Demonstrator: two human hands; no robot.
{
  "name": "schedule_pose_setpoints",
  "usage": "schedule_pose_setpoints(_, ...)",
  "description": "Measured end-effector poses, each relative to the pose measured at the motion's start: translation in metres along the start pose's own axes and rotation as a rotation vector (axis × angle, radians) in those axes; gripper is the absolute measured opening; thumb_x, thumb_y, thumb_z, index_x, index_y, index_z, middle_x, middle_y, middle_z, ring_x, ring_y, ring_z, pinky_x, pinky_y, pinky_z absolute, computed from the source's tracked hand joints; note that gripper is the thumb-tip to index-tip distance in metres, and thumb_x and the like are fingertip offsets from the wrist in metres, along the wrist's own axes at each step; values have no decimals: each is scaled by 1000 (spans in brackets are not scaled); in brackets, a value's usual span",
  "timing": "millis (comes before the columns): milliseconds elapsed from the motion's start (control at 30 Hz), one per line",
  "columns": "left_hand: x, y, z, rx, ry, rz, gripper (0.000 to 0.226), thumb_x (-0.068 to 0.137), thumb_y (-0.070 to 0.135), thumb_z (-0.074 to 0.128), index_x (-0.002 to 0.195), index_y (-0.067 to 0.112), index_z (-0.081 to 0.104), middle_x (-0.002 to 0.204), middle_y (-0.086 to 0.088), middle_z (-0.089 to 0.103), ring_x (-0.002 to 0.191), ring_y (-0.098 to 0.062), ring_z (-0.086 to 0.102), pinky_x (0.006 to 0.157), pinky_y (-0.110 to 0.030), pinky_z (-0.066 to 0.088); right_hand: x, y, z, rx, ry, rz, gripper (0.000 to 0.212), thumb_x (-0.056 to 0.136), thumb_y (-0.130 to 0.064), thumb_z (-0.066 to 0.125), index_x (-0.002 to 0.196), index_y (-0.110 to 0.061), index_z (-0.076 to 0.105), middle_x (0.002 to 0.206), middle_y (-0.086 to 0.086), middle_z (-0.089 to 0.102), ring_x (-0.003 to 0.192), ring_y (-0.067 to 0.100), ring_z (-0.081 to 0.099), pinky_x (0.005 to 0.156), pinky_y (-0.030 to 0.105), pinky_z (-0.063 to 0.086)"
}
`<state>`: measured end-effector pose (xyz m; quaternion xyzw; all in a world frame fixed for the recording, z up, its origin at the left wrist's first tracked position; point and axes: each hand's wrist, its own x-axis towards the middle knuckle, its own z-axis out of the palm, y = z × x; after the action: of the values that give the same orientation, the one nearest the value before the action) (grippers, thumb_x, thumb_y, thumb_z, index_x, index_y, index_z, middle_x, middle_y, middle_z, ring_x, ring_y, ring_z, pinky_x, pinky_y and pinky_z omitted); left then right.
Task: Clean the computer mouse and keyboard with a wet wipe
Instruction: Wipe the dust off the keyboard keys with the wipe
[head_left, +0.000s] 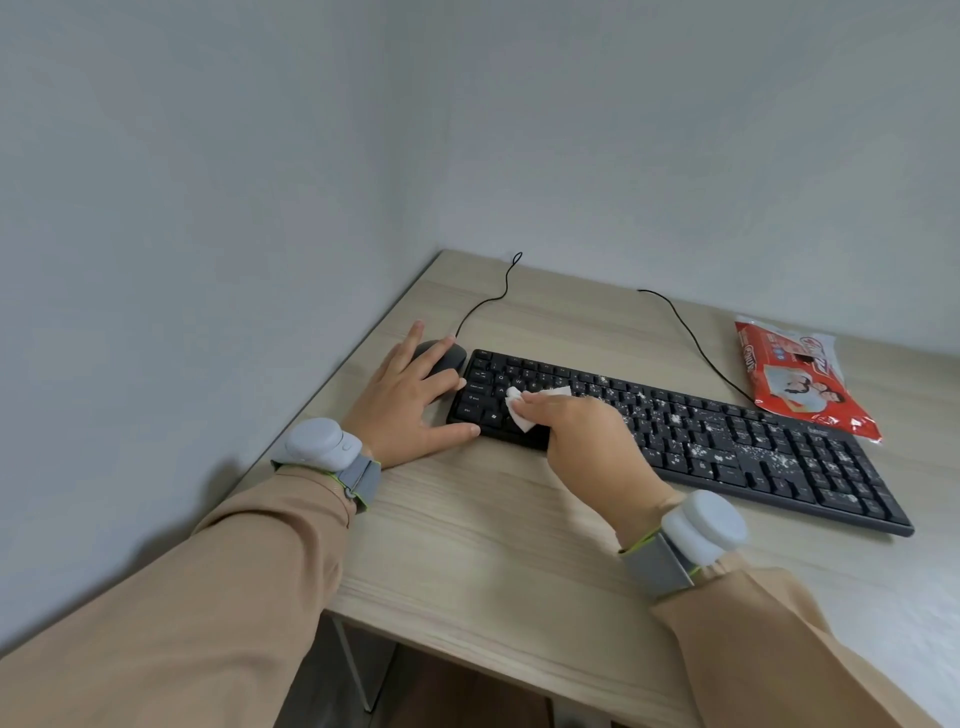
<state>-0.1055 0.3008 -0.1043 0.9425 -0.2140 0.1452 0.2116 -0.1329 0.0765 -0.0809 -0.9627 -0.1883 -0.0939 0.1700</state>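
Head view: my left hand (410, 402) lies spread over the mouse (447, 356), with fingertips touching the left edge of the keyboard (727, 441). My right hand (592, 441) grips the wet wipe (519, 415) and presses it on the left keys, on the tabletop (493, 545).

Wearer, head view: long tan sleeves, one pale pod strapped at each wrist.
Left sleeve (182, 597) and right sleeve (779, 649) are the same loose beige-tan fabric, with cuffs ending at the wrist. Left wrist pod (317, 444) and right wrist pod (704, 525) are rounded, smooth, off-white plastic housings; the left one shows a small round detail on its side. Each sits on a grey woven band, left strap (361, 478) and right strap (657, 566), edged in lime green. Left hand (400, 410) and right hand (597, 441) are bare.
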Motion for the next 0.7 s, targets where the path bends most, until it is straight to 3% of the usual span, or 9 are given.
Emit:
schedule_pose_setpoints(200,1,0,-1,-1,-5,5,52,78,58,65,113,21,61,159,3,19,147,-21,-14,119,-43,5,17,-20,10,98,60,18,51,83,6,42,119,-23,64,126,2,64,121,22,56,101,35,45)
schedule_pose_setpoints(433,2,0,-1,-5,-6,-8,50,77,57,67,113,23,60,159,5,17,147,-17,-16,118,-39,2,-2,-1,-3,96,-76,-103,55,85,9,44,121,-27,63,130,-8,61,121,12,56,106,28,42)
schedule_pose_setpoints(533,2,0,-2,-12,-13,-12,51,77,57,67,114,23,60,159,6,16,146,-15,-17,117,-36,0,-9,14,-12,62,-36,-100,53,82,12,46,114,-24,68,126,-9,64,120,7,56,107,15,34)
schedule_pose_setpoints(700,2,0,-2,-13,-23,-9,50,78,56,66,115,24,59,159,6,16,146,-15,-17,117,-37,1,-3,30,-15,114,101,37,37,91,-2,49,115,-24,67,121,-4,67,119,10,57,101,13,35)
